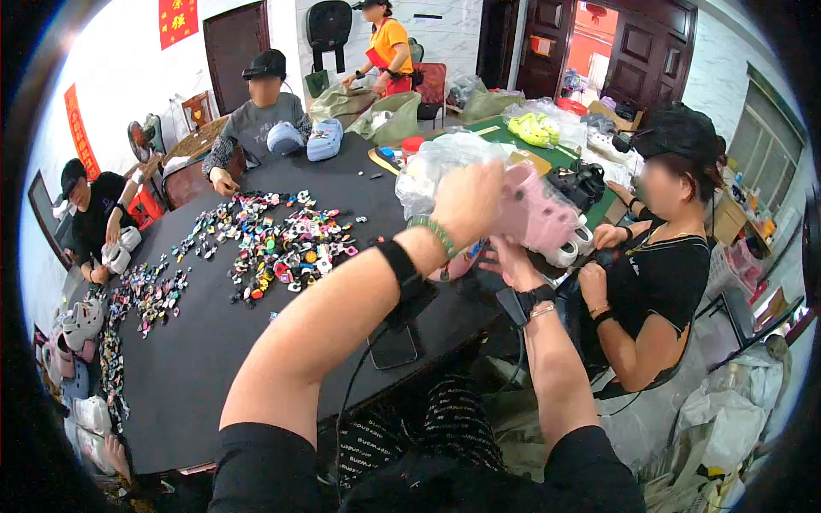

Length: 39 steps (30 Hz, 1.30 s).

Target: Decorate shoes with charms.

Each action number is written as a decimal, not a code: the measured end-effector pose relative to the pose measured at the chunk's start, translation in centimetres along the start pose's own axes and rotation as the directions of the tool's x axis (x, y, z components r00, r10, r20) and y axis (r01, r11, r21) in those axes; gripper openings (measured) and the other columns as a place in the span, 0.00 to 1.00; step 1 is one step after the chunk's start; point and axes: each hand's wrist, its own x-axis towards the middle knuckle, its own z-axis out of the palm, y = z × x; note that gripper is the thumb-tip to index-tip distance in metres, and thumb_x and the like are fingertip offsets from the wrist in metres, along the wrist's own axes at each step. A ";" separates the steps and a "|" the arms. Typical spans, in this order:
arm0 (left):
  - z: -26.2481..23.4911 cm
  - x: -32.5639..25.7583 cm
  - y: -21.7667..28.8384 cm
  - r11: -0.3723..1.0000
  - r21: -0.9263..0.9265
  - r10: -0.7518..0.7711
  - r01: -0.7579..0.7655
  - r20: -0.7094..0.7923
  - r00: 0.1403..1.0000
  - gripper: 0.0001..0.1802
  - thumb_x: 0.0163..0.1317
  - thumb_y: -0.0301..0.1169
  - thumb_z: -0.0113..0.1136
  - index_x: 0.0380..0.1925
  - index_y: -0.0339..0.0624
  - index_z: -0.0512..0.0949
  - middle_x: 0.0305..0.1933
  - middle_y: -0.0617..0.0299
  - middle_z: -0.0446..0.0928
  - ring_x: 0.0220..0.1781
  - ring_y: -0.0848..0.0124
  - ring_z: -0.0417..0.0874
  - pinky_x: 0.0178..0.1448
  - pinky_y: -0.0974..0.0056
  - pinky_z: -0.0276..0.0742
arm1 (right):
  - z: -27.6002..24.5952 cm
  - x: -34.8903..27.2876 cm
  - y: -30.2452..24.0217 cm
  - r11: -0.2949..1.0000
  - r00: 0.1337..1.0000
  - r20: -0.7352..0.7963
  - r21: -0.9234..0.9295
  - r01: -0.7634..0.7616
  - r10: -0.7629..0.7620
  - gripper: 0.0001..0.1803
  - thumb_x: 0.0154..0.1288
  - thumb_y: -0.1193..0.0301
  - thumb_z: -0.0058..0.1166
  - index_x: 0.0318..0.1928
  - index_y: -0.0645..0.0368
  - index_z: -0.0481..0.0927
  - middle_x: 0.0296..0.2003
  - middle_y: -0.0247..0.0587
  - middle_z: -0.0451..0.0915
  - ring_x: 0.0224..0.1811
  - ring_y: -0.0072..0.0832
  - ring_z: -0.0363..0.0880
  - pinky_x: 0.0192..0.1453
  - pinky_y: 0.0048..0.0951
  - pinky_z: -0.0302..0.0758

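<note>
A pink clog [537, 212] with round holes hangs above the table's right part, slightly blurred. My left hand [473, 201] is closed at its left edge and seems to grip it; the fingertips are hidden behind the hand. Just under the clog is my right hand [511, 261], its fingers apart and pointing left. Beneath my hands, part of another pink shoe [456, 267] with a blue patch shows on the table. White clogs [564, 250] lie right of my right hand, partly covered by the pink one.
Many small colourful shoe charms [295, 248] are heaped on the black table [205, 359]. A phone [394, 346] lies near its front edge. Clear plastic bags [419, 184] stand beyond my left hand. A person [650, 265] sits close on my right; others work across the table.
</note>
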 end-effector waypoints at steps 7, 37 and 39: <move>4.0 -8.2 -6.0 0.971 0.137 -0.223 0.196 0.219 0.950 0.12 0.56 0.34 0.59 0.35 0.37 0.76 0.34 0.46 0.82 0.36 0.50 0.85 0.38 0.51 0.81 | -3.5 -2.0 2.9 1.000 0.988 0.152 -0.031 0.001 0.004 0.17 0.67 0.73 0.50 0.56 0.59 0.70 0.49 0.39 0.76 0.48 0.29 0.77 0.47 0.33 0.79; -2.4 -18.4 -5.1 0.939 -0.088 -0.303 0.332 0.243 0.922 0.18 0.63 0.32 0.53 0.54 0.48 0.75 0.32 0.42 0.81 0.36 0.45 0.82 0.41 0.47 0.78 | -2.5 -3.0 1.6 0.501 0.829 0.190 -0.718 0.483 -0.526 0.62 0.45 0.45 0.71 0.71 0.59 0.48 0.70 0.70 0.43 0.75 0.57 0.37 0.76 0.50 0.45; -4.5 -19.2 -5.9 0.884 -0.069 -0.428 0.463 0.277 0.860 0.17 0.64 0.31 0.53 0.53 0.47 0.76 0.31 0.44 0.81 0.37 0.46 0.82 0.41 0.48 0.77 | -2.4 -3.5 1.3 0.444 0.806 0.227 -0.737 0.509 -0.547 0.62 0.44 0.45 0.71 0.71 0.59 0.48 0.70 0.68 0.42 0.75 0.59 0.37 0.75 0.51 0.44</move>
